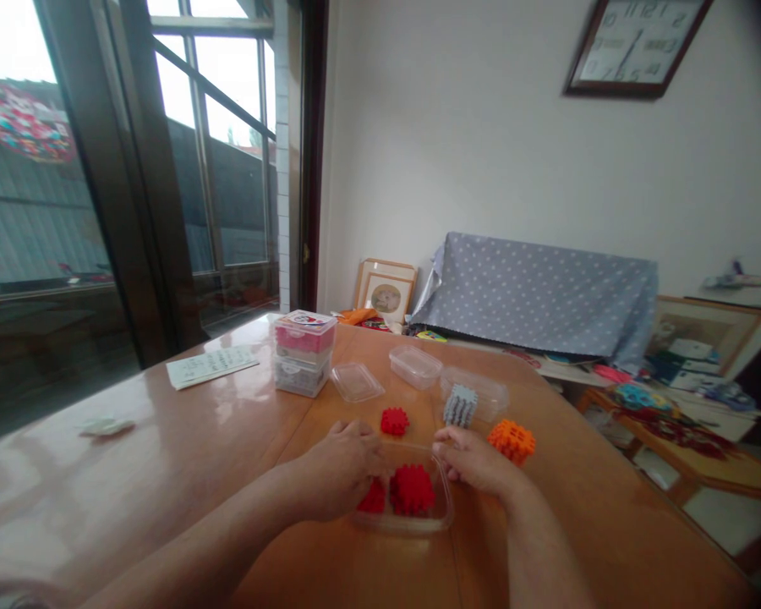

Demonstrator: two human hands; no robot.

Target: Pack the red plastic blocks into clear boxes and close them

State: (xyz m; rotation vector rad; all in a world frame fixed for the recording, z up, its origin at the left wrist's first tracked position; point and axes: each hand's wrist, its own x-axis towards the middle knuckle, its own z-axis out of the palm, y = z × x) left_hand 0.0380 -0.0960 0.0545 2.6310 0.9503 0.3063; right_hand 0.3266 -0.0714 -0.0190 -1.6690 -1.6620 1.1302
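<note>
A clear plastic container (440,523) sits in front of me with red toothed building pieces (412,489) stacked inside on its right. More red pieces (372,496) lie at its left, partly covered by my left hand (348,465). That hand reaches over the left rim with fingers curled downward; what they hold, if anything, is hidden. My right hand (469,457) is closed at the right rim, thumb and fingers against the container's edge. Just beyond the container lies a small red stack (394,421). A grey stack (461,404) stands behind my right hand, an orange stack (511,441) to its right.
Clear tubs (417,365) and a flat clear lid (358,381) lie farther back. Stacked lidded boxes (303,353) stand left of them, near a written paper sheet (212,367). A small pale item (106,426) rests on the glossy wooden table (183,461) at left.
</note>
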